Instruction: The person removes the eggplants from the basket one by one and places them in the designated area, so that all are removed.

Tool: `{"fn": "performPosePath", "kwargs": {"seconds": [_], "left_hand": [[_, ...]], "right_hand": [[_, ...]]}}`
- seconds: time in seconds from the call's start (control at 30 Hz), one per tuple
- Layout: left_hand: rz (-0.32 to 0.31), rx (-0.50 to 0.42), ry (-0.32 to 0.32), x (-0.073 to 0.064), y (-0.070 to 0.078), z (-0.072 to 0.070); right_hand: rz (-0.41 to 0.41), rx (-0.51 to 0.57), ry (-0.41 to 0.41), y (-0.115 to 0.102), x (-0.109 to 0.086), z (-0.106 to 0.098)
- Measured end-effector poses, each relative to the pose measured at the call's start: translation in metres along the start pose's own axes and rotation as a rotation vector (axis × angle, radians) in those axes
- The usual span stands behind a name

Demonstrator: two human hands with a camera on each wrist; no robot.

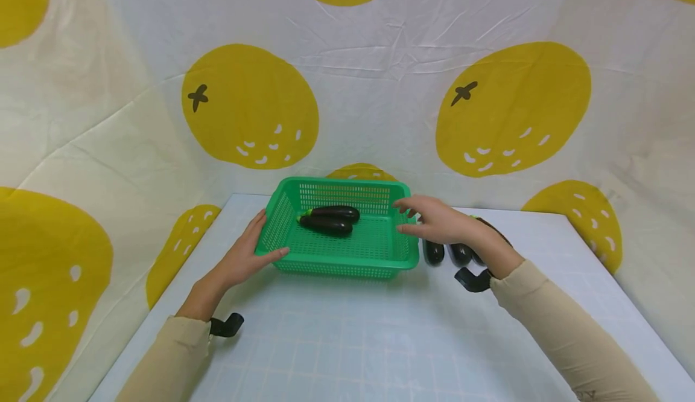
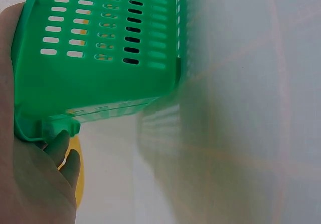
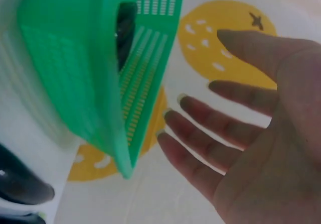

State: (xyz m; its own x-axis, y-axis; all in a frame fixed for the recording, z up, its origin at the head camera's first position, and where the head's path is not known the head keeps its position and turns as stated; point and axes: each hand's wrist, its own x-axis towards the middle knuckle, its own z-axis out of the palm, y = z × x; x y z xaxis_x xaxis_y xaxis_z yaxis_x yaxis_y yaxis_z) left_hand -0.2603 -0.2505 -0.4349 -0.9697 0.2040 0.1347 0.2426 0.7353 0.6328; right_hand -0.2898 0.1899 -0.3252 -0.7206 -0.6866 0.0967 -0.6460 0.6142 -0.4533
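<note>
A green plastic basket (image 1: 336, 267) with slotted walls stands on the table. Inside lie two dark eggplants, one (image 1: 335, 212) behind the other (image 1: 326, 225). My left hand (image 1: 247, 257) holds the basket at its left end, thumb over the front rim and fingers along the outer side; the left wrist view shows fingertips (image 2: 60, 146) by the rim's corner. Above the right rim hovers my right hand (image 1: 434, 220), fingers spread and nothing in them, as the right wrist view confirms. Below it, right of the basket, lie more eggplants (image 1: 434, 252), partly hidden by the hand and forearm.
The table (image 1: 336, 341) has a pale cover with a faint grid. A white cloth (image 1: 374, 118) printed with large yellow fruits hangs behind and at both sides, close to the basket's back wall. Black straps (image 1: 227, 325) circle both wrists.
</note>
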Motion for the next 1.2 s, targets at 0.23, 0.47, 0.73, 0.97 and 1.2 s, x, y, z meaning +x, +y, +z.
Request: {"fn": "performPosePath", "kwargs": {"seconds": [0.23, 0.47, 0.73, 0.97, 1.2], "left_hand": [[-0.012, -0.004, -0.005, -0.001, 0.000, 0.000], [-0.006, 0.005, -0.009, -0.001, -0.002, -0.003], [0.006, -0.033, -0.009, 0.000, -0.001, -0.001], [0.003, -0.018, -0.003, -0.001, -0.001, 0.002], [0.004, -0.004, 0.005, 0.000, 0.000, 0.000]], "right_hand": [[-0.081, -0.063, -0.088, -0.016, 0.046, 0.005], [-0.036, -0.118, -0.193, -0.019, 0.097, 0.024], [0.004, -0.167, -0.326, -0.014, 0.137, 0.044], [-0.037, -0.177, -0.376, -0.011, 0.155, 0.066], [-0.055, -0.199, -0.439, -0.009, 0.166, 0.086]]}}
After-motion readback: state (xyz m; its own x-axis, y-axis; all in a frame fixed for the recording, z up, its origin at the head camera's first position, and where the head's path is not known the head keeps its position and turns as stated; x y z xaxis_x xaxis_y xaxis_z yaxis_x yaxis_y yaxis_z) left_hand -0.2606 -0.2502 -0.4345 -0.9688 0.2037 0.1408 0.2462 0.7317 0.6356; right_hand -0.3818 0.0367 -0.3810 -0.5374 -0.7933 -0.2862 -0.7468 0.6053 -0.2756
